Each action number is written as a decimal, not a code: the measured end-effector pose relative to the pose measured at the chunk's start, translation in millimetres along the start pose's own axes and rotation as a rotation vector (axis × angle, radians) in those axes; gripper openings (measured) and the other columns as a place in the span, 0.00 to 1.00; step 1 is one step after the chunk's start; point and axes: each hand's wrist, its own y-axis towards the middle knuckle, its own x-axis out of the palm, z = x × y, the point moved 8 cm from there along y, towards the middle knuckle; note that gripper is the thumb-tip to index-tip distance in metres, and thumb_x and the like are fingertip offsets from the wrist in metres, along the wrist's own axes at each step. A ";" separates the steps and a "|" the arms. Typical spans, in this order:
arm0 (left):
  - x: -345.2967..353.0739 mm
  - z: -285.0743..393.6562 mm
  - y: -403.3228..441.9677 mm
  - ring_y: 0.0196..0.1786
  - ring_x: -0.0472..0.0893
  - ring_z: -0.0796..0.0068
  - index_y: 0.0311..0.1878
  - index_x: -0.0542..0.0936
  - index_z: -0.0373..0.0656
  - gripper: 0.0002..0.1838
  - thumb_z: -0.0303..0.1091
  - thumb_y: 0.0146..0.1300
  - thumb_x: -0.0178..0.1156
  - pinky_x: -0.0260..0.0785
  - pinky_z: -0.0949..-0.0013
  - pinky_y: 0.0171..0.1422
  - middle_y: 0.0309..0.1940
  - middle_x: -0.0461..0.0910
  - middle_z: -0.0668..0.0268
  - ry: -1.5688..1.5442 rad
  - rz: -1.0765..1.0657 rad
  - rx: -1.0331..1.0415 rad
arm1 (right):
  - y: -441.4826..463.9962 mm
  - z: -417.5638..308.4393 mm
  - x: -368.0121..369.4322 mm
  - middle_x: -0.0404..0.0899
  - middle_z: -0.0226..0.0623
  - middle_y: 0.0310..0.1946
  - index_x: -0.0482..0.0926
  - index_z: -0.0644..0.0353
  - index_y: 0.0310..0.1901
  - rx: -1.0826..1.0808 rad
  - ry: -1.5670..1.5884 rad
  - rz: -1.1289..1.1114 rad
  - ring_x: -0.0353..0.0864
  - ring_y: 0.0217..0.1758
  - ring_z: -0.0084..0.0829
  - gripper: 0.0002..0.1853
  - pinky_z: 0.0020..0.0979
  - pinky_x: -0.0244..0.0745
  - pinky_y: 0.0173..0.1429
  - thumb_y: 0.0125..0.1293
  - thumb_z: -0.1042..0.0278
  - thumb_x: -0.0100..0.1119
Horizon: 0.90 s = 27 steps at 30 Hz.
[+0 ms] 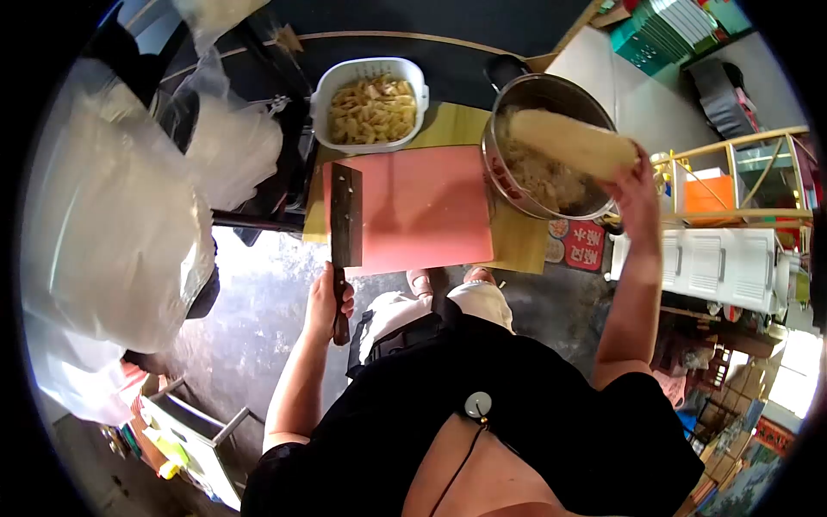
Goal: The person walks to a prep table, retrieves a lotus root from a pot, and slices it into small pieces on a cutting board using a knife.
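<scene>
My left hand (326, 303) is closed round the dark handle of a cleaver (347, 215), whose broad blade lies over the left edge of a pink cutting board (422, 207). At the right, my right hand (633, 185) grips one end of a long, pale beige piece (573, 142), held slantwise above a large metal pot (491, 159). Inside the pot is pale, shredded-looking material (551, 183), partly hidden by the long piece. Behind the board stands a white basket (320, 108) holding many pale yellow cut pieces (373, 112).
The board rests on a yellowish wooden surface (521, 237). Large clear plastic bags (112, 207) hang at the left. A red printed mat (584, 246) shows below the pot. At the right are white drawers (719, 265) and a wooden-framed shelf (741, 214).
</scene>
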 end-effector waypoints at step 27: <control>24.5 3.6 37.5 0.20 0.72 0.75 0.60 0.71 0.51 0.20 0.45 0.69 0.44 0.67 0.67 0.31 0.14 0.68 0.65 0.791 0.130 0.404 | -38.4 311.6 156.9 0.68 0.39 0.49 0.60 0.53 0.61 0.272 -0.319 -0.343 0.77 0.28 0.28 0.38 0.25 0.75 0.25 0.52 0.53 0.68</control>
